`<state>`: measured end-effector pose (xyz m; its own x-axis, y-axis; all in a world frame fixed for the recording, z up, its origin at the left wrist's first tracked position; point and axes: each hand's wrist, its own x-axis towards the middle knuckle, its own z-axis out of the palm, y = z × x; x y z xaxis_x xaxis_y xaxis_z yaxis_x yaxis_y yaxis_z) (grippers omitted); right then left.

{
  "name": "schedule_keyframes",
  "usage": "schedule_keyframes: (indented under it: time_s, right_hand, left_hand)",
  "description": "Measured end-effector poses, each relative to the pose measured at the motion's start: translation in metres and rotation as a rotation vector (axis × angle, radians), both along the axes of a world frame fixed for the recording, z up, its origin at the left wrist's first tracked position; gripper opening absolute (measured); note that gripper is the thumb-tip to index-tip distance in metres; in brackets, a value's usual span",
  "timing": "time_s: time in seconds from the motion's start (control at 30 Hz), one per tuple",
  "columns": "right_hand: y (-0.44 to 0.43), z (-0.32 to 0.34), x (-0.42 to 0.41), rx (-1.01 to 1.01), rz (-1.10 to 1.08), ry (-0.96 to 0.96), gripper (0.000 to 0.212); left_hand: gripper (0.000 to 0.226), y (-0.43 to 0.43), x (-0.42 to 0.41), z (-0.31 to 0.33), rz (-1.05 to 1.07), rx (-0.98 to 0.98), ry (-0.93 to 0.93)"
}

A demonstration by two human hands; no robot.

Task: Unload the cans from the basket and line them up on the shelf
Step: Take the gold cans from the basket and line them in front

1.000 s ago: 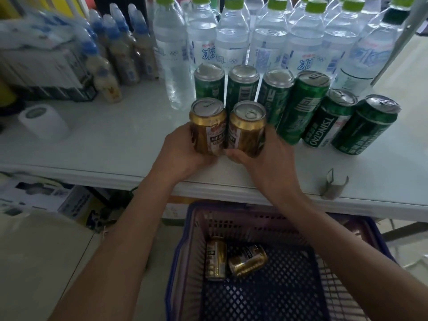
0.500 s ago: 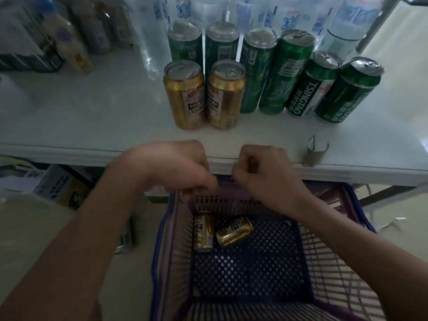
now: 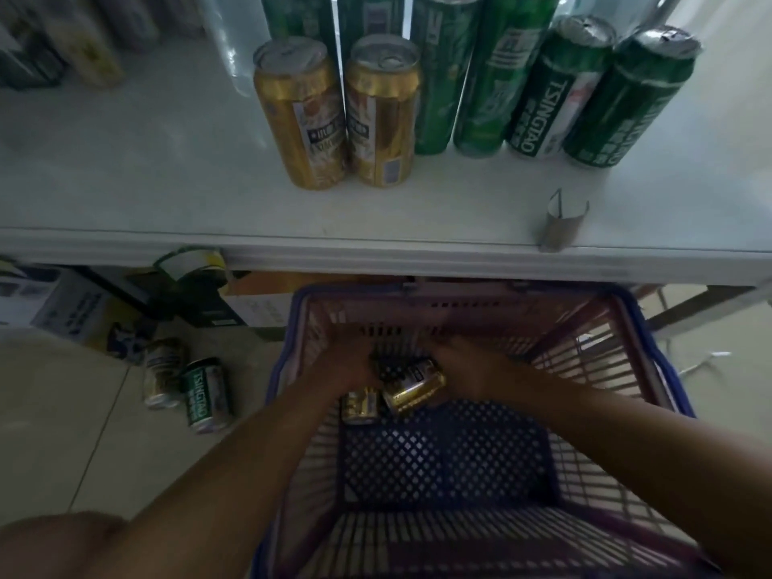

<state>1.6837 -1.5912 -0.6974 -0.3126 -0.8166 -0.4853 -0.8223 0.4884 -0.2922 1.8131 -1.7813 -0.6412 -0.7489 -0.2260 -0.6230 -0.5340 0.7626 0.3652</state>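
Observation:
Two gold cans stand side by side on the white shelf (image 3: 167,194), the left one (image 3: 300,119) touching the right one (image 3: 382,114). Several green cans (image 3: 493,77) line up behind and to their right. Below the shelf edge sits the purple-rimmed basket (image 3: 651,369). Two more gold cans lie on its floor, one (image 3: 360,407) on the left and one (image 3: 411,386) tilted beside it. My left hand (image 3: 346,361) covers the top end of the left can. My right hand (image 3: 472,369) touches the far end of the tilted can. Blur hides both grips.
A bent metal clip (image 3: 562,225) stands at the shelf's front edge, right of the cans. Clear water bottles (image 3: 234,48) stand at the back. On the floor left of the basket lie a pale can (image 3: 161,371) and a green can (image 3: 204,394), with cartons (image 3: 62,302) under the shelf.
Both hands let go of the two gold cans on the shelf, drew back over the basket rim and dropped down to the two gold cans inside. The view tilted downward.

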Motion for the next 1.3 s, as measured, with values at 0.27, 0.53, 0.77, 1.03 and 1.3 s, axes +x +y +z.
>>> schedule_keyframes:
  time_s: [0.27, 0.53, 0.77, 1.03, 1.3]
  right_hand:
    - [0.001, -0.023, 0.019, 0.121, 0.162, 0.164, 0.094]
    - [0.018, -0.028, 0.027, 0.178, -0.112, -0.072, 0.097]
    - [0.045, 0.058, 0.012, -0.119, -0.333, -0.256, 0.054]
    - [0.077, 0.147, 0.02, -0.559, -0.671, -0.333, 0.073]
    - [0.067, 0.211, 0.023, -0.974, -0.611, -0.432, 0.07]
  left_hand:
    - [0.03, 0.031, 0.017, -0.082, 0.25, -0.113, 0.042]
    - [0.048, 0.036, 0.003, -0.084, 0.299, -0.051, 0.005]
    - [0.09, 0.035, 0.005, -0.091, 0.461, 0.095, 0.005]
    - [0.074, 0.03, 0.017, -0.069, 0.344, 0.154, 0.036]
    - [0.064, 0.021, 0.008, 0.014, 0.062, 0.089, 0.008]
